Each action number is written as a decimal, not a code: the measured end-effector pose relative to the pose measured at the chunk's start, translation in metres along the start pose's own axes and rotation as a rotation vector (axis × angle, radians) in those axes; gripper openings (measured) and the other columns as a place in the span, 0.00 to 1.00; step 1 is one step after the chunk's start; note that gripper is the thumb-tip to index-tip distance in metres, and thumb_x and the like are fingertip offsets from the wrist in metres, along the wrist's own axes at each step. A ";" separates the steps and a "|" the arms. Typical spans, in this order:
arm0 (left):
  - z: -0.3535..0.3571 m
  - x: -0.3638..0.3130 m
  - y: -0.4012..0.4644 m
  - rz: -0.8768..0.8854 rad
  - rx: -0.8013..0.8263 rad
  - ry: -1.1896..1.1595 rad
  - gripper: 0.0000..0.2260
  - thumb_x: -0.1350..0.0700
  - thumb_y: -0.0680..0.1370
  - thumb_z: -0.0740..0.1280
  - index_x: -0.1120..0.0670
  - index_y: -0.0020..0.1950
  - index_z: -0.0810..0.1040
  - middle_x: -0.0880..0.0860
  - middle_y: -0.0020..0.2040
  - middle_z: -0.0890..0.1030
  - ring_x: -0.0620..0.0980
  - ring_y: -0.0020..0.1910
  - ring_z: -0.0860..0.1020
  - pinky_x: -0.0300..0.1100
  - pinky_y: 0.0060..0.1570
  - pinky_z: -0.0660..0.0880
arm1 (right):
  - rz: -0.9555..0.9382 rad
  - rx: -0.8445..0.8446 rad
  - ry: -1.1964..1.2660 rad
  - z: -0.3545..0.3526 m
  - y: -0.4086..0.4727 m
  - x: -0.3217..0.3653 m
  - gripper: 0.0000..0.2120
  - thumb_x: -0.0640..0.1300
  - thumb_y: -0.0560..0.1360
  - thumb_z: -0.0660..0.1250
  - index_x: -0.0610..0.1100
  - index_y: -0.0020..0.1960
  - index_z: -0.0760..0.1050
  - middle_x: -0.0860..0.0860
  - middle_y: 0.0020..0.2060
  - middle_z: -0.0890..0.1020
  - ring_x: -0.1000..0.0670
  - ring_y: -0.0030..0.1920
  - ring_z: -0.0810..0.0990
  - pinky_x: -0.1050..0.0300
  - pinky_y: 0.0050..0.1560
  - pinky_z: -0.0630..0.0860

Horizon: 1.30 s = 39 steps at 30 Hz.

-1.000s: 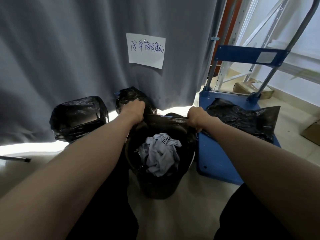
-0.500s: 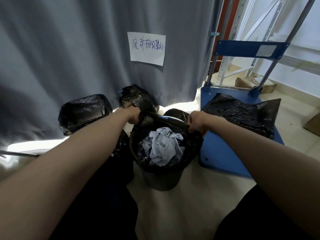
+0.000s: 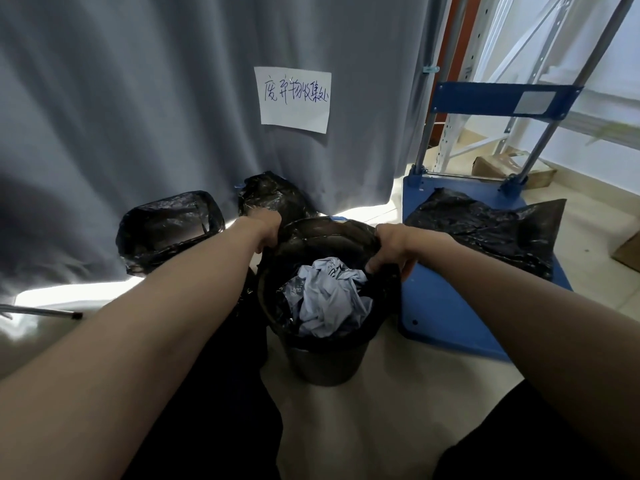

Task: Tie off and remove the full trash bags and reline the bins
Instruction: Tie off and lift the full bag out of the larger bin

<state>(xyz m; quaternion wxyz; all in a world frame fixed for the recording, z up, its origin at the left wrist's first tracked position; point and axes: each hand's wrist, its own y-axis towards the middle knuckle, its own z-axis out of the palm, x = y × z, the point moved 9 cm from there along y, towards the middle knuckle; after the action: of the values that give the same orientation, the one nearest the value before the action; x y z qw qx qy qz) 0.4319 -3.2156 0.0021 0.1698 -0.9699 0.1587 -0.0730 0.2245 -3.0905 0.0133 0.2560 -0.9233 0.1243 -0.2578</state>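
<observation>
- Right now I have both arms stretched toward the round dark plastic bin [image 3: 325, 365], which stands on the pale floor and serves as my landmark.
- My left hand [image 3: 268, 227] sits at the bin's far-left edge, fingers curled round the raised rim of the black plastic liner bag [image 3: 332, 233] that lines the bin.
- My right hand [image 3: 389, 247] grips the same bag's rim at the bin's right edge, thumb and fingers pinching the film, knuckles toward me.
- Between my two hands the bag's mouth is lifted above the bin's rim and stands wide.
- Inside the bag, in the middle of the bin, lies a crumpled pale blue-grey cloth [image 3: 329, 301]; it reaches close to the bin's rim.
- Left of the bin and further back sits a second bin lined with a black bag [image 3: 169, 226], tilted so that its mouth faces me.
- Behind the bin, against the grey curtain [image 3: 138, 109], rests a bunched black filled bag [image 3: 273, 195].
- Above that, on the curtain, hangs a white paper sheet with handwritten characters [image 3: 293, 98].
- Right of the bin, touching or just beside it, lies the blue platform trolley [image 3: 446, 306], with a loose flat black bag [image 3: 485, 230] spread on its deck.
- Whether the bin's bag is tied anywhere I cannot tell; its rim looks untied.
</observation>
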 end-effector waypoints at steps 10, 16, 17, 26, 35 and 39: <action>-0.035 0.007 -0.023 -0.030 -0.307 -0.023 0.19 0.64 0.77 0.63 0.61 0.67 0.64 0.64 0.60 0.75 0.65 0.59 0.75 0.52 0.49 0.72 | -0.040 -0.206 -0.044 -0.015 -0.016 0.004 0.10 0.28 0.71 0.67 0.35 0.51 0.73 0.39 0.49 0.77 0.36 0.42 0.83 0.53 0.18 0.76; -0.039 -0.031 -0.053 0.172 -0.471 0.192 0.22 0.62 0.75 0.65 0.56 0.69 0.64 0.58 0.64 0.67 0.60 0.61 0.71 0.54 0.49 0.73 | -0.155 -0.518 -0.343 -0.016 -0.036 0.009 0.19 0.37 0.72 0.67 0.43 0.59 0.64 0.41 0.56 0.69 0.36 0.54 0.76 0.47 0.42 0.71; -0.034 -0.035 -0.059 0.223 -0.473 0.262 0.21 0.61 0.76 0.64 0.56 0.68 0.66 0.57 0.64 0.68 0.58 0.61 0.71 0.52 0.48 0.73 | -0.194 -0.563 -0.417 -0.011 -0.039 0.013 0.20 0.37 0.72 0.67 0.43 0.61 0.64 0.42 0.57 0.68 0.37 0.55 0.75 0.48 0.42 0.68; 0.023 -0.039 -0.096 0.529 -0.224 0.744 0.13 0.58 0.77 0.65 0.49 0.61 0.76 0.51 0.62 0.73 0.53 0.58 0.77 0.46 0.52 0.72 | -0.460 -0.442 -0.735 0.026 -0.059 0.055 0.08 0.43 0.76 0.65 0.46 0.53 0.79 0.45 0.57 0.73 0.42 0.61 0.69 0.52 0.48 0.68; 0.086 -0.053 -0.092 0.517 -0.389 0.916 0.12 0.59 0.81 0.58 0.53 0.62 0.75 0.51 0.59 0.76 0.53 0.57 0.75 0.45 0.58 0.66 | -0.374 -0.105 -1.061 0.077 -0.041 0.021 0.28 0.61 0.67 0.74 0.46 0.60 0.77 0.47 0.57 0.78 0.43 0.61 0.71 0.52 0.49 0.71; 0.076 -0.049 -0.094 0.459 -0.449 0.894 0.12 0.59 0.81 0.58 0.56 0.64 0.71 0.53 0.57 0.78 0.55 0.56 0.75 0.46 0.56 0.66 | -0.352 -0.143 -1.169 0.078 -0.040 0.014 0.26 0.55 0.69 0.74 0.47 0.64 0.74 0.47 0.60 0.78 0.44 0.62 0.73 0.50 0.56 0.73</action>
<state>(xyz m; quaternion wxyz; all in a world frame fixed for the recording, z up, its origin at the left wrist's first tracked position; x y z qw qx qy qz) 0.4276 -3.0923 -0.0402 -0.1135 -0.7973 0.4343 -0.4036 0.2825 -3.0303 -0.0167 0.1729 -0.9334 -0.1740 0.2620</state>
